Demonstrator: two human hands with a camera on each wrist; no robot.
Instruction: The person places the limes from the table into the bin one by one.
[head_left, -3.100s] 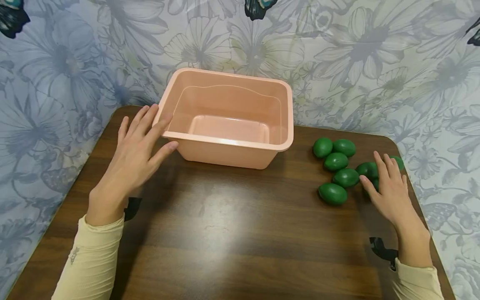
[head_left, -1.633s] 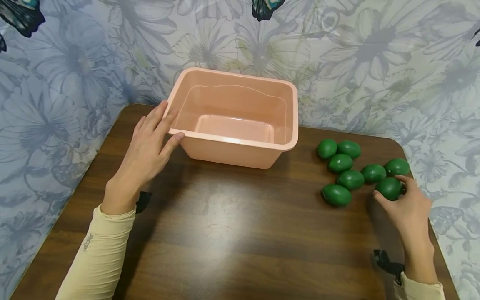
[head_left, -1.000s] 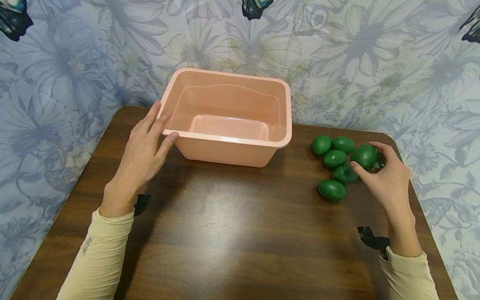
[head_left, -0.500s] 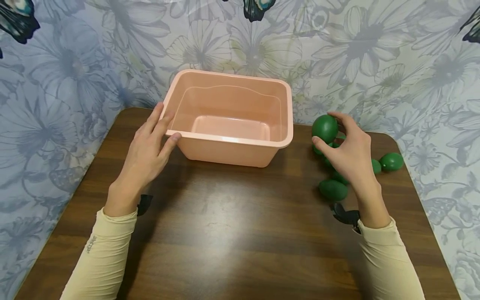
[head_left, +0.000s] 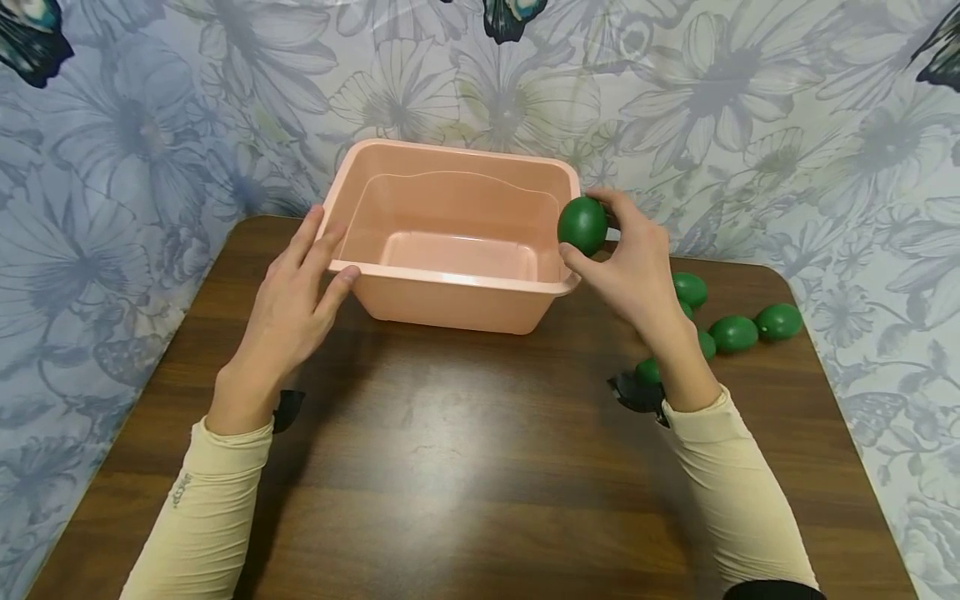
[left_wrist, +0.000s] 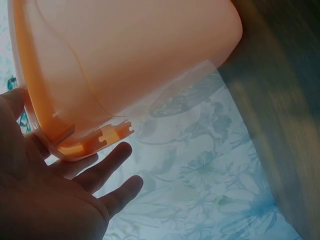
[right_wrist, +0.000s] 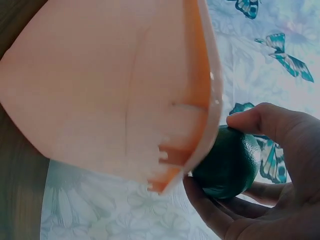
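A peach plastic bin (head_left: 450, 304) stands upright at the back of the table. My left hand (head_left: 288, 292) rests on its left front corner, fingers mostly straight, index finger over the rim; in the left wrist view the bin's outer wall (left_wrist: 150, 45) fills the top. My right hand (head_left: 633, 258) pinches a dark green egg-shaped fruit (head_left: 582, 226) between thumb and fingers at the bin's right rim. The right wrist view shows this fruit (right_wrist: 227, 162) partly hidden behind the rim. Several like fruits (head_left: 733, 333) lie on the right, some hidden by the right arm.
The brown wooden table (head_left: 435, 467) has rounded back corners. A wall covering (head_left: 712, 100) with flowers and butterflies rises right behind the bin. Black wrist straps (head_left: 637, 392) are partly visible at both wrists.
My right hand took a green fruit from the right end of the group, lifted it and carried it left to the bin's right rim. My left hand came to rest on the bin corner.
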